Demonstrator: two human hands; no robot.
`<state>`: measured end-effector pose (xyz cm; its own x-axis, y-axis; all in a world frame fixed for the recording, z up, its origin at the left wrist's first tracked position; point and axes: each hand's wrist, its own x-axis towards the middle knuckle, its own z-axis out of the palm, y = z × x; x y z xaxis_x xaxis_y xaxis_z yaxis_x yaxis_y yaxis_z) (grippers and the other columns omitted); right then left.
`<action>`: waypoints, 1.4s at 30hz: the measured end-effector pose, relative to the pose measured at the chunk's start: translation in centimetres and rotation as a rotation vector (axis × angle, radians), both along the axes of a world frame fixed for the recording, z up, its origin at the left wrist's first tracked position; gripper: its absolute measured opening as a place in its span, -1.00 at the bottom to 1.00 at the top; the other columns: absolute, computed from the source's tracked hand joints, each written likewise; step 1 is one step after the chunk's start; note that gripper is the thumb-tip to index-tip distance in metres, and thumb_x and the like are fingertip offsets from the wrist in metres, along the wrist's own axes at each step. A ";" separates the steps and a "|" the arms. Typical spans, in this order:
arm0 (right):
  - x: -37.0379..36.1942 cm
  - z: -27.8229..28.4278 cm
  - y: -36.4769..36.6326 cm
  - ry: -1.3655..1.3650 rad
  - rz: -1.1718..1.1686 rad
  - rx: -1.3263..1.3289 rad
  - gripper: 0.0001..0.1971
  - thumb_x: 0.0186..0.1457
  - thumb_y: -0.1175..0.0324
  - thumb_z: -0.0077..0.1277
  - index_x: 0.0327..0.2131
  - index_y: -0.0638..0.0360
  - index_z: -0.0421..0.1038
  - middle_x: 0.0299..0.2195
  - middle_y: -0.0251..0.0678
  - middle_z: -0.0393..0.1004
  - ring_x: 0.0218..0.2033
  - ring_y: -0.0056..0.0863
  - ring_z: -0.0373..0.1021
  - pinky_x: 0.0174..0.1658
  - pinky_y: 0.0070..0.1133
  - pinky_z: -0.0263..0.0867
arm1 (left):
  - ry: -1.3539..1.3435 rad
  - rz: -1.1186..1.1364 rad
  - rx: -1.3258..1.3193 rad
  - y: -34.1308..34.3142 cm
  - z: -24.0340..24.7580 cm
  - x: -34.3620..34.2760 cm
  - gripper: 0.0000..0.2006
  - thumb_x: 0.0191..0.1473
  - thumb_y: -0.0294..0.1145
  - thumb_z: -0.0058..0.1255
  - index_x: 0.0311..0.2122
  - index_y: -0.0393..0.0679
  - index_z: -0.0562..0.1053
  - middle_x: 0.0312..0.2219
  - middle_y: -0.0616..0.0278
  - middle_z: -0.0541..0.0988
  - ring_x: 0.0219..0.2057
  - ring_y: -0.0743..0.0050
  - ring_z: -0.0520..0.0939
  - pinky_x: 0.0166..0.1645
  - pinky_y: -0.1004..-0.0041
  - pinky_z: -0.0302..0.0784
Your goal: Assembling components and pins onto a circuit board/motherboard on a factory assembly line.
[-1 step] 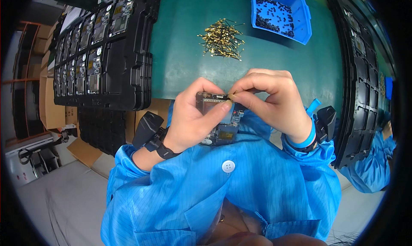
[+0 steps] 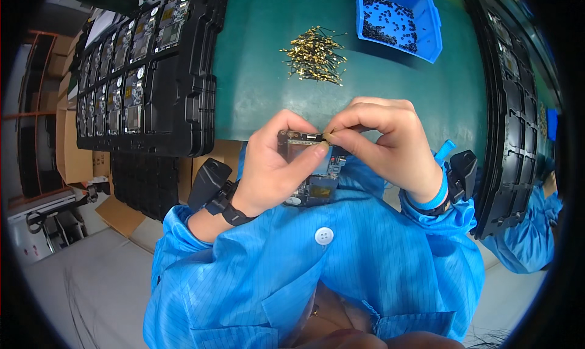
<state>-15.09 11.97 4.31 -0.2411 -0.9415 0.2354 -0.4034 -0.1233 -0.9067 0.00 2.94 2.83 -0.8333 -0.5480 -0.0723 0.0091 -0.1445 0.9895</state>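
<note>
A circuit board (image 2: 321, 181) with a pale rectangular part and small components sits in my left hand (image 2: 277, 166), held near the table's front edge. My left thumb lies across its face, with the fingers behind it. At the board's far edge, my right hand (image 2: 384, 142) pinches thumb and forefinger together beside my left thumb tip. A tiny dark and gold piece shows at that pinch, too small and covered to name. Beyond my hands, a pile of short black cables with gold ends (image 2: 317, 55) lies on the green table (image 2: 250, 75).
A blue bin (image 2: 431, 29) with small black round parts stands at the far right. On the left, a black tray (image 2: 201, 99) holds several circuit boards; another black tray (image 2: 503, 136) stands on the right. A person's blue sleeve (image 2: 524, 233) shows at far right.
</note>
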 end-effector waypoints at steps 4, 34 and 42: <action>0.1 -0.4 0.0 -0.001 -0.035 -0.062 -0.93 -0.21 0.57 0.03 -0.53 0.23 0.42 -0.63 -0.25 0.39 -0.65 -0.44 0.34 -0.60 -0.63 0.21 | -0.002 0.003 -0.008 0.0 -0.1 0.0 -0.84 -0.10 -0.59 0.00 -0.37 -0.28 0.29 -0.49 0.29 0.45 -0.42 0.76 0.44 -0.36 0.67 0.41; 0.5 -0.3 0.0 -0.011 -0.045 -0.027 -0.93 -0.14 0.63 -0.01 -0.48 0.32 0.39 -0.57 -0.30 0.39 -0.54 -0.60 0.37 -0.46 -0.71 0.29 | -0.028 0.085 -0.100 0.2 -0.3 0.0 -0.85 -0.10 -0.56 0.02 -0.39 -0.24 0.31 -0.53 0.39 0.40 -0.50 0.83 0.38 -0.47 0.73 0.31; 0.6 -0.4 0.8 -0.079 -0.065 0.069 -0.89 -0.18 0.51 0.04 -0.47 0.28 0.41 -0.59 -0.21 0.40 -0.61 -0.46 0.38 -0.55 -0.62 0.26 | -0.031 0.101 -0.090 0.2 -0.4 0.1 -0.85 -0.10 -0.53 0.02 -0.40 -0.23 0.31 -0.54 0.38 0.43 -0.50 0.81 0.37 -0.43 0.71 0.29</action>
